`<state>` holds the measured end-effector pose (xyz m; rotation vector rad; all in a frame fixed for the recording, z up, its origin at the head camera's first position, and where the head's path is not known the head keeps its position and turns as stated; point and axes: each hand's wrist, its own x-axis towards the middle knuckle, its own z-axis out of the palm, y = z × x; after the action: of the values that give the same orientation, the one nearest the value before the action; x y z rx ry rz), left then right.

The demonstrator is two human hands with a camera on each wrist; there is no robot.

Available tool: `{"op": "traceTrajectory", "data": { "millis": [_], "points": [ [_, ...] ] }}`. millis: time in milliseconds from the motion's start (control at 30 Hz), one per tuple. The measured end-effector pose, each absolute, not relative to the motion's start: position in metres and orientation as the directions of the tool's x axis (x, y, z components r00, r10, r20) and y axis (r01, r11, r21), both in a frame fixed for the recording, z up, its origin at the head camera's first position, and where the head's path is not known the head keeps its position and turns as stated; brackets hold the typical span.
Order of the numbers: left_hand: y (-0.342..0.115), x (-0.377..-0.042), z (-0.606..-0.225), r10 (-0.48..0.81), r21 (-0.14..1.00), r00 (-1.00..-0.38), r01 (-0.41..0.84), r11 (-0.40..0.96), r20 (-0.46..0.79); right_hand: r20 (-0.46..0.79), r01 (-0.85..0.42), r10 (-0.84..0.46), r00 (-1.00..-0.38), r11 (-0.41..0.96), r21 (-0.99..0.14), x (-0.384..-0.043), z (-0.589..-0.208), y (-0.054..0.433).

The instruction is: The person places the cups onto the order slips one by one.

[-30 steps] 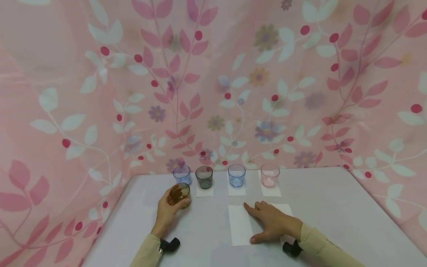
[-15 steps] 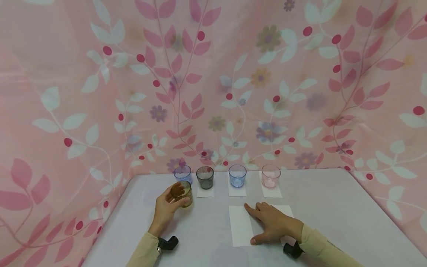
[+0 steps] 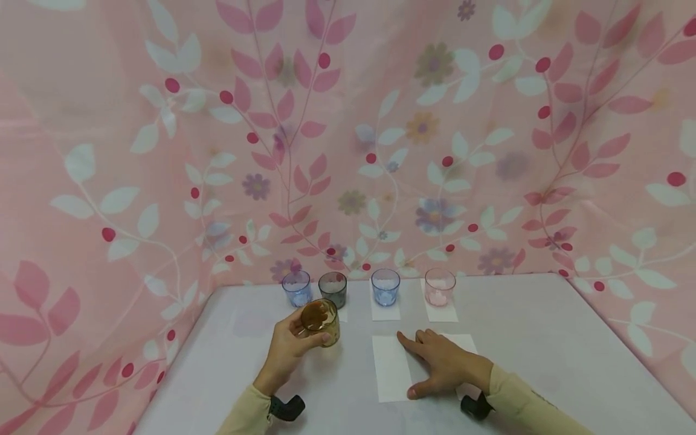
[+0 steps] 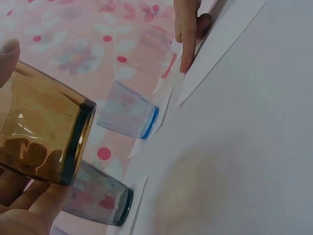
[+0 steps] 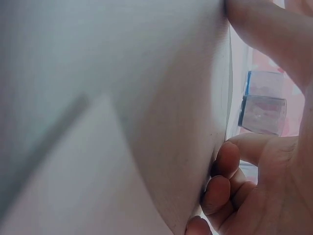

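My left hand (image 3: pixel 283 350) grips an amber glass (image 3: pixel 330 331), thumb on one side and fingers round the other. In the left wrist view the amber glass (image 4: pixel 44 125) is held up off the table, its base facing right. From the head, its rim slightly overlaps a smoky grey glass (image 3: pixel 333 290) standing behind it. My right hand (image 3: pixel 446 362) is spread over white paper (image 3: pixel 393 371), its index fingertip and thumb touching down at the left sheet. The other right fingers are bent, as the right wrist view shows, and hold nothing.
Along the table's back edge stand a blue glass (image 3: pixel 296 294) at left, another blue glass (image 3: pixel 385 294) and a pink glass (image 3: pixel 440 294). Small white paper slips (image 3: pixel 386 312) lie under some of them. A floral curtain (image 3: pixel 348 151) hangs behind the table (image 3: pixel 544 338).
The amber glass has moved right with my left hand, from in front of the left blue glass to in front of the grey one, and tilts more. My right hand stays put.
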<state>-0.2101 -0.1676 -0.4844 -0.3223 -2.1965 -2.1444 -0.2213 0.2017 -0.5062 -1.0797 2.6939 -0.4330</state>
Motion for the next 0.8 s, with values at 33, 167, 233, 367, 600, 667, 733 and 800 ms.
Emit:
{"op": "traceTrajectory", "data": {
  "millis": [33,167,233,367,600,667,733,800],
  "points": [
    [-0.164,-0.208,-0.483,0.132,0.982,-0.973,0.19,0.01,0.187,-0.079,-0.64,-0.701,-0.709,0.687,-0.343,-0.221,-0.506,0.202],
    [-0.152,-0.201,-0.479,0.213,0.978,-0.955,0.207,-0.016,0.206,-0.075,-0.643,-0.701,-0.709,0.687,-0.339,-0.22,-0.506,0.201],
    [-0.148,-0.2,-0.478,0.247,0.973,-0.942,0.229,-0.022,0.227,-0.076,-0.641,-0.699,-0.712,0.69,-0.337,-0.221,-0.506,0.201],
    [-0.142,-0.199,-0.478,0.289,0.965,-0.923,0.262,-0.012,0.255,-0.081,-0.635,-0.693,-0.717,0.695,-0.337,-0.222,-0.506,0.201],
    [-0.133,-0.194,-0.48,0.302,0.974,-0.929,0.226,0.004,0.214,-0.083,-0.63,-0.69,-0.719,0.698,-0.341,-0.221,-0.505,0.201],
    [-0.13,-0.193,-0.481,0.314,0.974,-0.925,0.225,0.0,0.214,-0.086,-0.626,-0.687,-0.722,0.701,-0.342,-0.221,-0.504,0.2],
    [-0.128,-0.193,-0.483,0.332,0.974,-0.919,0.224,-0.004,0.213,-0.088,-0.625,-0.686,-0.722,0.702,-0.342,-0.221,-0.504,0.2],
    [-0.125,-0.192,-0.485,0.35,0.975,-0.913,0.22,-0.009,0.209,-0.087,-0.627,-0.687,-0.721,0.701,-0.341,-0.221,-0.504,0.2]
  ]
}}
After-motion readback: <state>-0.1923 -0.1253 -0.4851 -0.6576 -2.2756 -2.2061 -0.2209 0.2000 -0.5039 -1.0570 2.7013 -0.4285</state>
